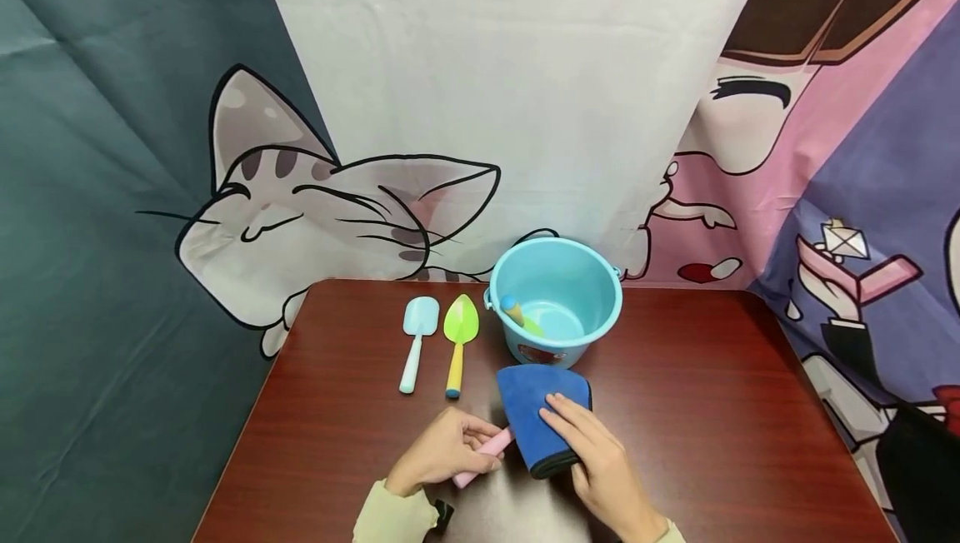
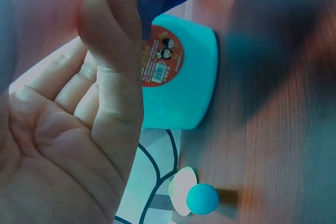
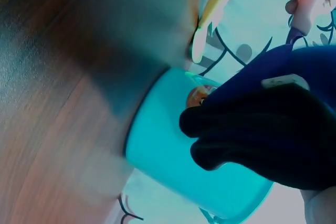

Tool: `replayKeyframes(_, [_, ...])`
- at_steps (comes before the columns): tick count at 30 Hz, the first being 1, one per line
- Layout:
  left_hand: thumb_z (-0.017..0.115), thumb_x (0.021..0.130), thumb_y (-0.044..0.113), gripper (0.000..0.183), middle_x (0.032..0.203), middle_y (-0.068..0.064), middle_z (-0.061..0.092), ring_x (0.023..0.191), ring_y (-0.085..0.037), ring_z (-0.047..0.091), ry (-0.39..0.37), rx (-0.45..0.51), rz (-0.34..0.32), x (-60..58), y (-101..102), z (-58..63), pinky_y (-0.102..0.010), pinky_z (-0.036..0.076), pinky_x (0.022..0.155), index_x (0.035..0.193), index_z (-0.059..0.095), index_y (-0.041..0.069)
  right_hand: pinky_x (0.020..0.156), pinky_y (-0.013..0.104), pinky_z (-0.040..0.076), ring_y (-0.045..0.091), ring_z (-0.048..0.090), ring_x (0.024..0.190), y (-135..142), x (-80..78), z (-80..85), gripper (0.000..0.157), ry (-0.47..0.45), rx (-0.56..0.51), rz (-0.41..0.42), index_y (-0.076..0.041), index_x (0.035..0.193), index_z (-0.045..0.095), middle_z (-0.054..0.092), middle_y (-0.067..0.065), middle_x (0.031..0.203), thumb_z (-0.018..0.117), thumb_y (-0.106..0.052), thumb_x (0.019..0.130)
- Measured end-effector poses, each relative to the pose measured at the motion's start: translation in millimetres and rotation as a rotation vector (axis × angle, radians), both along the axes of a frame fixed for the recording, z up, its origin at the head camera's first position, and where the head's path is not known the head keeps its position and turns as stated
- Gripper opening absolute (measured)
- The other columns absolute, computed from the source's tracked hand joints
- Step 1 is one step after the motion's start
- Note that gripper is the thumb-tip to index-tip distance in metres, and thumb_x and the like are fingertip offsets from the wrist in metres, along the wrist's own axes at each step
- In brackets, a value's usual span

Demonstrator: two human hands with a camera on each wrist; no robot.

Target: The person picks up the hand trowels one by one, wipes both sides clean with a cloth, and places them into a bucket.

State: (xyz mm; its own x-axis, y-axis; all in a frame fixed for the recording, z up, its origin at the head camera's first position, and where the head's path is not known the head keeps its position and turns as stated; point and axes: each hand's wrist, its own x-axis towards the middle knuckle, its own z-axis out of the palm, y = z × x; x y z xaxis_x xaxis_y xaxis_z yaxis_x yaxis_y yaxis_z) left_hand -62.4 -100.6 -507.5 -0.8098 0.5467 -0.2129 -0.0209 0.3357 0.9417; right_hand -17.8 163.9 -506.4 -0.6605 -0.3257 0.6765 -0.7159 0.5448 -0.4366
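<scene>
between the two hands, a pink handle (image 1: 497,444) runs up into a folded blue cloth (image 1: 531,406), which hides whatever head the handle bears. the left hand (image 1: 450,451) pinches the handle between thumb and fingers, likely to steady it while leaving the far end free for the cloth. the right hand (image 1: 603,468) lays nearly straight fingers over the cloth; its thumb seems tucked beneath, so it probably holds the folds against the covered end. just beyond the cloth stands a light blue bucket (image 1: 588,293), with a yellow-handled piece (image 1: 513,311) inside. beyond the left hand lie a green trowel (image 1: 461,322) and, farther left, a pale blue shovel (image 1: 421,316), handles toward the person, perhaps for easy grasping and to leave working room.
</scene>
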Motion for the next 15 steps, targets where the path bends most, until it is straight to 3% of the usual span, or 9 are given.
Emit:
replayKeyframes(5, [0.083, 0.076, 0.014, 0.03, 0.088, 0.004, 0.073, 0.072, -0.01, 0.07, 0.004, -0.009, -0.004, -0.2, 1.6, 1.9, -0.024, 0.056, 0.065, 0.105, 0.078, 0.006, 0.114, 0.021, 0.028, 0.032, 0.056, 0.127, -0.2, 2.8, -1.3, 0.083, -0.061, 0.077, 0.011, -0.012, 0.137, 0.063, 0.058, 0.011, 0.141, 0.05, 0.018, 0.06])
replayKeyframes(15, [0.083, 0.078, 0.011, 0.027, 0.078, 0.003, 0.074, 0.062, -0.007, 0.066, -0.005, 0.035, -0.026, 2.9, -1.5, 7.6, -0.02, 0.051, 0.058, 0.104, 0.079, 0.007, 0.113, 0.018, 0.025, 0.029, 0.055, 0.129, 5.9, 4.7, -6.4, 0.085, -0.15, 0.102, -0.024, -0.014, 0.139, 0.061, 0.057, 0.009, 0.142, 0.052, 0.023, 0.063])
